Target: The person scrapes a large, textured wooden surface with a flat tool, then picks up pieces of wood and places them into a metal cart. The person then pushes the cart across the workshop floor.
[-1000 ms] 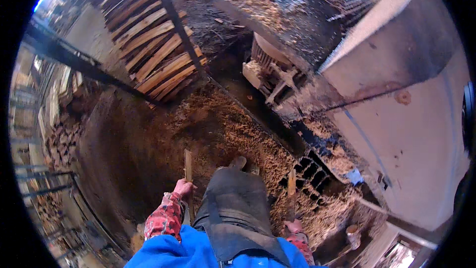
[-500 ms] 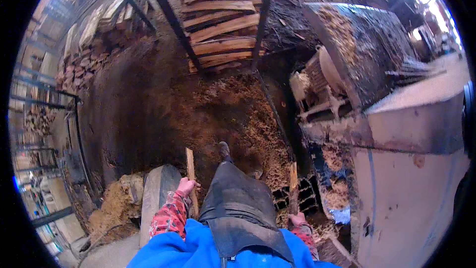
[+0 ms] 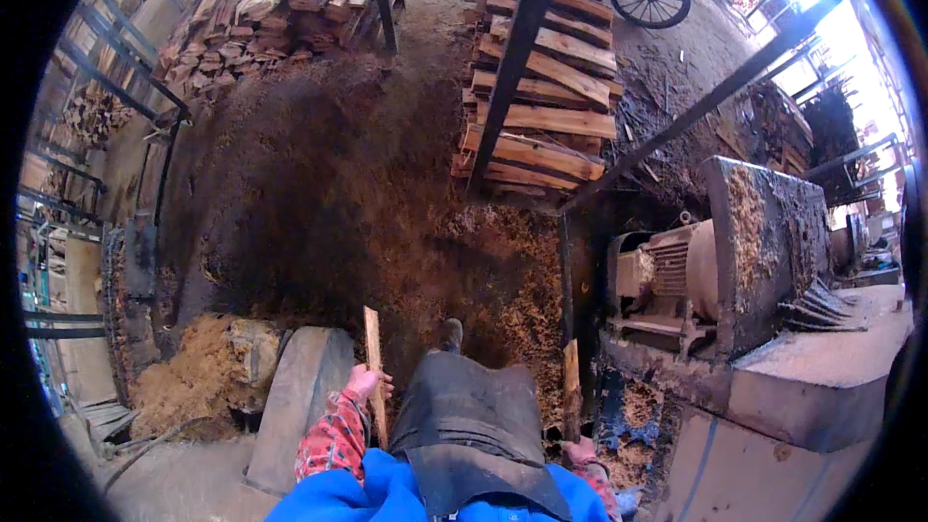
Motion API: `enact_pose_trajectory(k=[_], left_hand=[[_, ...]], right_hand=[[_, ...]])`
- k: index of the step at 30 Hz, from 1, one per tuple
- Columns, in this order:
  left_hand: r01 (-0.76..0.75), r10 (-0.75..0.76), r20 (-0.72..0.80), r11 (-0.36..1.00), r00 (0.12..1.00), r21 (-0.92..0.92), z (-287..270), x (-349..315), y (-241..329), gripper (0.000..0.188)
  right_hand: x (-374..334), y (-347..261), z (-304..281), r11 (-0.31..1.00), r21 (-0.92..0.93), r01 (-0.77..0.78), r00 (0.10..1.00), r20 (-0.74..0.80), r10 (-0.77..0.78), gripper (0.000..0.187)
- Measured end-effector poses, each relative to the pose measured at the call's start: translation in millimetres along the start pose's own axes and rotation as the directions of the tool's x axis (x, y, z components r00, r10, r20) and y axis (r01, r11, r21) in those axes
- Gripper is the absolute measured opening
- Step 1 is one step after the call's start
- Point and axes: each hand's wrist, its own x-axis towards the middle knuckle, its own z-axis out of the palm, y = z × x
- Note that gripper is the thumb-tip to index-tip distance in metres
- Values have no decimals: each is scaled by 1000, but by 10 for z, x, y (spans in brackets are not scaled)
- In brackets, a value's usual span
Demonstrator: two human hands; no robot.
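My left hand (image 3: 366,382) is closed around a thin, pale wooden slat (image 3: 373,340), which stands nearly upright beside my dark apron (image 3: 464,416). Lower down on the right, my right hand (image 3: 580,450) grips the bottom end of a second, darker-edged wooden slat (image 3: 571,377). Both slats point away from me, one on each side of my body. Part of a boot (image 3: 452,333) shows beyond the apron's far edge.
A stack of wooden boards (image 3: 551,121) lies ahead behind dark metal posts (image 3: 522,48). To the right stand an electric motor (image 3: 677,266) and a sawdust-covered machine housing (image 3: 822,377). At left are a grey curved guard (image 3: 307,396), a sawdust heap (image 3: 188,377) and piled timber (image 3: 261,19).
The view has swung left, so the board stack and the motor now appear farther right. A wheeled cart has come into sight at the top. Both hands keep their slats.
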Motion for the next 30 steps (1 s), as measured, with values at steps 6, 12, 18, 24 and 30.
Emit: enact_pose_trajectory(k=[6,12,18,24,30], left_hand=[[-17,17,4,995,1000,-102,-52,175,138,19],[-54,3,-173,956,985,-289,-59,-134,28,14],[-2,-87,-233,935,968,-356,-77,-349,-248,15],[-152,10,-301,879,954,-453,-172,31,-805,16],[118,-190,-190,934,963,-336,-272,-186,557,16]], right_hand=[[603,-686,-371,982,-102,158,984,-67,-165,20],[1090,-1839,-531,869,-313,384,920,52,-388,31],[721,-3557,-730,686,-491,538,842,264,-471,48],[788,-4381,-508,598,-473,647,758,314,-572,51],[1034,-4995,-134,572,-497,652,742,263,-617,49]])
